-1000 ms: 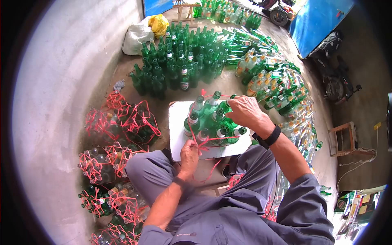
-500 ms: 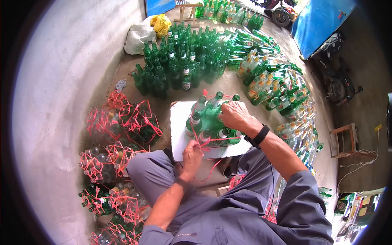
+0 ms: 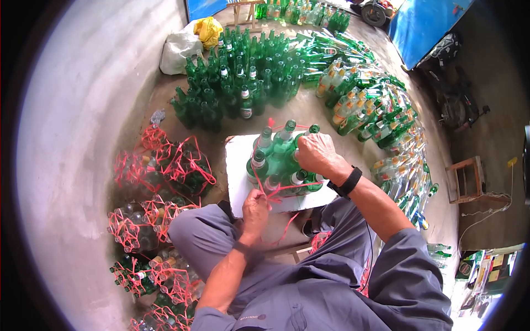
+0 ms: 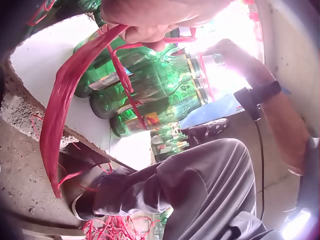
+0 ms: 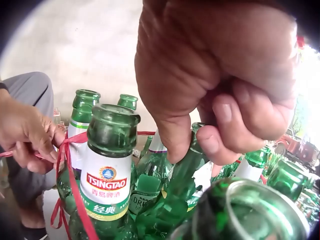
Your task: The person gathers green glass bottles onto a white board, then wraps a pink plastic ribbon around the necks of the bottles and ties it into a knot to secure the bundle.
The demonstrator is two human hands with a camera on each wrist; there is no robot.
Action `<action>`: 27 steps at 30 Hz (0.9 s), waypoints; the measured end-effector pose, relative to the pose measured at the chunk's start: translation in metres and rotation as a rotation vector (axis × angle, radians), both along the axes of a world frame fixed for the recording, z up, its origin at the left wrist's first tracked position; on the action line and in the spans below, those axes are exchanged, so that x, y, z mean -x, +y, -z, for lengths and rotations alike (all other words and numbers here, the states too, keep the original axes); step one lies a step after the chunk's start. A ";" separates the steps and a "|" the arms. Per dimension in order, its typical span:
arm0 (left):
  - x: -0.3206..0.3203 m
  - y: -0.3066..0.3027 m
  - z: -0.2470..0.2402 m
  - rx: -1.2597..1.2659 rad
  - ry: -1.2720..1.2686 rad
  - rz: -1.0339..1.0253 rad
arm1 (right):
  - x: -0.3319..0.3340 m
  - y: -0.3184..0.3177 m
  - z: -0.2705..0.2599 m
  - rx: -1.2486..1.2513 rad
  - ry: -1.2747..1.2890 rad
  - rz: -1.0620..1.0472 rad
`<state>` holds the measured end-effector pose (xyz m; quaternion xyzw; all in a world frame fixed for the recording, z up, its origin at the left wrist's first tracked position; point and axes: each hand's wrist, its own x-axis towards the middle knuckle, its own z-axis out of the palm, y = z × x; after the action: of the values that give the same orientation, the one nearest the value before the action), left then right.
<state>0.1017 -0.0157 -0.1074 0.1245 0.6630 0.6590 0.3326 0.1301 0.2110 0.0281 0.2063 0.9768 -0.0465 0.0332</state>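
Note:
A cluster of green bottles (image 3: 279, 160) stands upright on a white board (image 3: 237, 176) in front of my knees. Red string (image 3: 276, 190) loops around the cluster. My left hand (image 3: 255, 205) pinches the string at the near side of the bottles; in the left wrist view the red string (image 4: 62, 100) hangs down from the left hand (image 4: 150, 22). My right hand (image 3: 313, 151) sits curled among the bottle necks on the right side. In the right wrist view the right hand (image 5: 215, 95) is fisted over the necks beside a Tsingtao-labelled bottle (image 5: 107, 165), gripping the string.
Many loose green bottles (image 3: 243, 83) stand and lie behind and to the right. Bottle bundles tied with red string (image 3: 165, 165) line the left by a concrete wall (image 3: 72, 138). A white sack (image 3: 176, 52), a small wooden stool (image 3: 466, 179) and blue panels (image 3: 425, 25) lie farther out.
My right hand drew back from the far bottle necks and closed into a fist over the right side of the cluster. My left hand kept its pinch on the string.

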 end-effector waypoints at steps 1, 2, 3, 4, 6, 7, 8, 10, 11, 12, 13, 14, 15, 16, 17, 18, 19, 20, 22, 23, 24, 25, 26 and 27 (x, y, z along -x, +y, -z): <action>0.001 0.000 0.000 -0.013 0.017 0.006 | -0.001 0.001 -0.001 -0.013 -0.003 -0.021; 0.001 0.000 0.000 -0.020 0.025 0.007 | -0.001 0.001 -0.002 -0.020 0.005 -0.020; 0.000 0.001 0.001 -0.014 0.019 -0.003 | -0.001 0.002 -0.002 0.000 0.010 -0.012; -0.001 0.001 0.003 -0.005 0.011 -0.014 | -0.001 0.003 0.001 0.021 0.012 -0.006; -0.001 0.002 0.006 -0.026 -0.006 -0.019 | -0.001 0.003 0.000 0.022 0.041 -0.012; -0.001 0.001 0.006 -0.043 -0.026 -0.018 | -0.002 -0.001 -0.008 0.043 -0.008 0.004; -0.001 0.001 0.007 -0.044 -0.022 -0.022 | -0.003 -0.005 -0.013 0.065 -0.057 0.022; -0.001 0.001 0.005 -0.020 -0.021 -0.011 | -0.006 -0.008 -0.011 -0.009 0.018 -0.017; -0.002 0.001 0.007 -0.019 -0.017 -0.014 | -0.006 -0.009 -0.010 -0.081 0.087 -0.049; -0.002 0.002 0.009 -0.053 -0.021 -0.022 | -0.005 -0.011 -0.012 -0.080 0.090 -0.050; -0.002 0.003 0.011 -0.087 -0.026 -0.031 | -0.004 -0.014 -0.015 -0.146 0.126 -0.073; -0.002 0.002 0.013 -0.088 -0.026 -0.031 | -0.002 -0.016 -0.017 -0.214 0.161 -0.097; -0.002 0.001 0.007 -0.066 -0.023 -0.014 | 0.000 -0.018 -0.017 -0.215 0.161 -0.098; -0.002 0.000 0.003 -0.044 -0.019 0.002 | 0.003 -0.021 -0.017 -0.190 0.218 -0.128; -0.002 0.001 0.005 -0.045 -0.020 -0.003 | 0.008 -0.025 -0.017 -0.165 0.275 -0.160; -0.002 0.002 0.006 -0.058 -0.027 -0.009 | 0.013 -0.029 -0.018 -0.166 0.276 -0.167; -0.003 0.003 0.007 -0.070 -0.034 -0.014 | 0.019 -0.034 -0.019 -0.041 0.195 -0.155; -0.003 0.002 0.008 -0.070 -0.034 -0.017 | 0.024 -0.040 -0.019 0.085 0.113 -0.140; -0.004 0.002 0.000 -0.026 -0.010 -0.011 | 0.034 -0.049 -0.013 0.166 0.111 -0.153; -0.004 0.002 0.000 -0.026 -0.009 -0.014 | 0.039 -0.053 -0.009 0.245 0.110 -0.164; -0.004 0.001 -0.001 -0.047 0.008 -0.009 | 0.043 -0.054 -0.004 0.324 0.108 -0.173; -0.004 0.001 -0.001 -0.069 0.026 -0.004 | 0.048 -0.054 0.004 0.355 0.148 -0.202; -0.004 0.001 -0.001 -0.071 0.025 -0.007 | 0.050 -0.052 0.010 0.353 0.146 -0.204; -0.003 0.001 -0.005 -0.065 0.019 -0.002 | 0.052 -0.052 0.011 0.382 0.183 -0.234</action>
<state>0.1052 -0.0149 -0.1023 0.1407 0.6447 0.6792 0.3215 0.0786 0.1592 0.0168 0.0766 0.9664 -0.2449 -0.0121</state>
